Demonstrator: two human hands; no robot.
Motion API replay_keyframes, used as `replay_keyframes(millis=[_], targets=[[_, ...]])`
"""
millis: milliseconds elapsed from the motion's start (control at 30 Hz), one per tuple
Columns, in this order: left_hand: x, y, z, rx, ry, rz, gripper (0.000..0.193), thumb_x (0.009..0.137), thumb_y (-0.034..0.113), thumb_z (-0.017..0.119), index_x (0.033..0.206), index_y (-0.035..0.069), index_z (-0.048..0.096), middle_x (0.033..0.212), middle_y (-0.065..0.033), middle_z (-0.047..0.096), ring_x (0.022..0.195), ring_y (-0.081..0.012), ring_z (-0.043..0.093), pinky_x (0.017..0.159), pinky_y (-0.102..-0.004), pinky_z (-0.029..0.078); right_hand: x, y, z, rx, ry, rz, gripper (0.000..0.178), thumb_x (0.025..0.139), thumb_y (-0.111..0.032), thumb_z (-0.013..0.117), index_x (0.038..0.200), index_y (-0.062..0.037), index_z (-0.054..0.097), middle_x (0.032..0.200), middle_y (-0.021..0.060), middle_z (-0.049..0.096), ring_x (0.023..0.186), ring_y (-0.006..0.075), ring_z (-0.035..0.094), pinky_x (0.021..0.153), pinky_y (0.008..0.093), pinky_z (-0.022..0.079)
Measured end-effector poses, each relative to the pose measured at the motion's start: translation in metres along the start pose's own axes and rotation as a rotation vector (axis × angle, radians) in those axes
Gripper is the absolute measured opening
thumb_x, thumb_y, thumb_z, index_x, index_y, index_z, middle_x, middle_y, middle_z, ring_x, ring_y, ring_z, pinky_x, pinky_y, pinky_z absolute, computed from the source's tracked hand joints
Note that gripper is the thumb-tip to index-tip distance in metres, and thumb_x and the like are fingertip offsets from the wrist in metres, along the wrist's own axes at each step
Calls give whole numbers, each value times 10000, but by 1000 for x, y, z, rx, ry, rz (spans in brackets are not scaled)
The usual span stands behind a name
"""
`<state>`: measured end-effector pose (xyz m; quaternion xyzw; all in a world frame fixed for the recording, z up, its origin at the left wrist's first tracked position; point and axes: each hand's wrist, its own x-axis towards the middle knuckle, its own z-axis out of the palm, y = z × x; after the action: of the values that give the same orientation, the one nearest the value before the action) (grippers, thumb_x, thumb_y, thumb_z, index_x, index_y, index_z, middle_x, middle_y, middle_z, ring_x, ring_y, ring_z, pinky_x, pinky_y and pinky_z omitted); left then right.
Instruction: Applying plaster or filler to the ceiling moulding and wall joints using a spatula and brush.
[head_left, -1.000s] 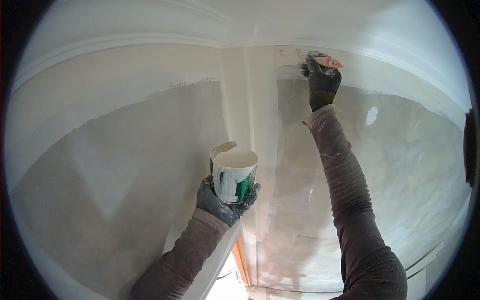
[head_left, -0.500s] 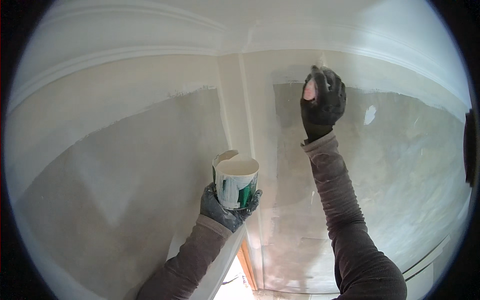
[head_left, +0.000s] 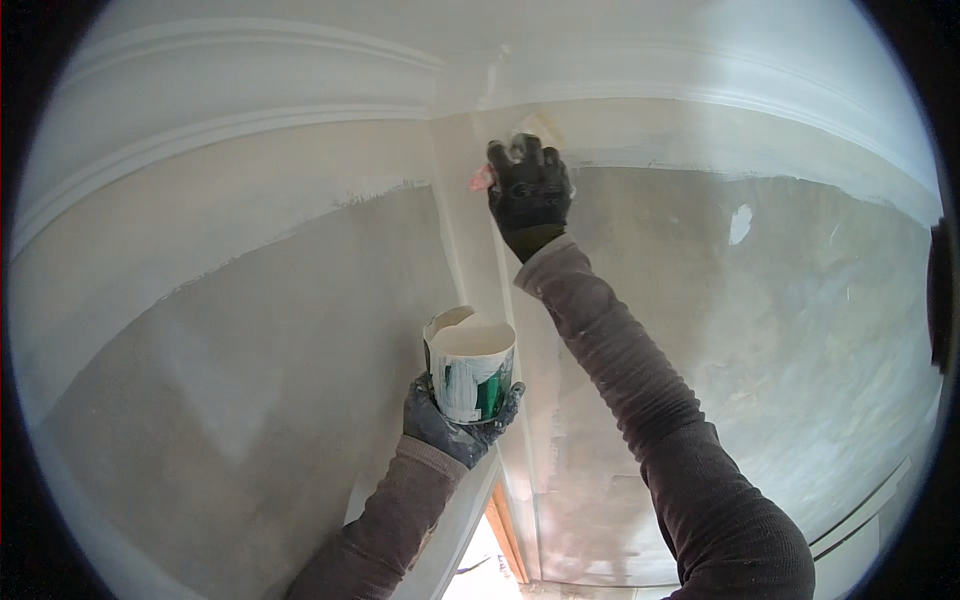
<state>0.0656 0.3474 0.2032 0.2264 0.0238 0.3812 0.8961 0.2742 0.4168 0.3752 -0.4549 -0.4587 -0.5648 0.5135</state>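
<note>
In a dark glove, my left hand (head_left: pixel 455 425) cups a round paint pot (head_left: pixel 478 385) from below and around its sides. The pot is white and green, smeared with paint, and part of its rim stands up higher at the back left. High up near the corner, my right hand (head_left: pixel 530 190), gloved in black, is closed around a paintbrush. Its pinkish handle end (head_left: pixel 482 178) sticks out at the left of the fist, and blurred pale bristles (head_left: pixel 540 126) show above the fingers against the wall (head_left: pixel 700 270). The grip itself is mostly hidden behind the hand.
White moulding (head_left: pixel 270 118) runs along the top of both walls, with a light painted band below it. Grey wall (head_left: pixel 260 320) lies lower down on the left. A vertical strip (head_left: pixel 485 270) marks the corner. Below is a bright opening with a wooden edge (head_left: pixel 507 530).
My right hand has swept left with the brush along the light band, toward the corner. My left hand and the pot have stayed almost in place.
</note>
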Motion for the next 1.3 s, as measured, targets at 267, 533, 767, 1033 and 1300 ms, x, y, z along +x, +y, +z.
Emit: replay_keyframes(millis=[267,533,767,1033,1300], targets=[[-1,2,-5,-3,-72,26,460,1070,403,330,1403,119,471,1318,-205,541,1222,-387,558,1060,-578,493,-3,-2,-2,558,280,54,226,874,-197,641,1085,-126,678,1075,123,653,943,335,645,812,470,527],[3,4,-7,-5,-12,-90,467,1045,418,347,1395,146,496,1308,-179,561,1204,-366,576,1041,-574,512,-7,103,-9,1079,270,442,147,907,-64,711,1029,19,717,946,41,723,837,130,672,729,286,561],[0,5,-2,-9,40,-45,440,1046,385,341,1372,144,513,1278,-157,572,1173,-342,588,1047,-567,510,-4,88,-78,1049,427,567,216,895,-3,706,1107,33,691,948,83,711,768,171,702,702,303,589],[1,3,0,-12,71,-25,524,987,393,369,1393,88,498,1280,-199,579,1152,-368,598,994,-560,527,15,45,-12,1297,67,621,222,890,-19,723,1108,9,698,960,62,710,796,148,682,699,276,573],[0,-1,2,43,53,14,524,987,384,362,1390,76,495,1260,-210,588,1136,-379,612,979,-567,539,21,64,3,1225,262,520,154,885,-79,737,1017,-6,705,878,64,722,747,140,677,706,279,562]])
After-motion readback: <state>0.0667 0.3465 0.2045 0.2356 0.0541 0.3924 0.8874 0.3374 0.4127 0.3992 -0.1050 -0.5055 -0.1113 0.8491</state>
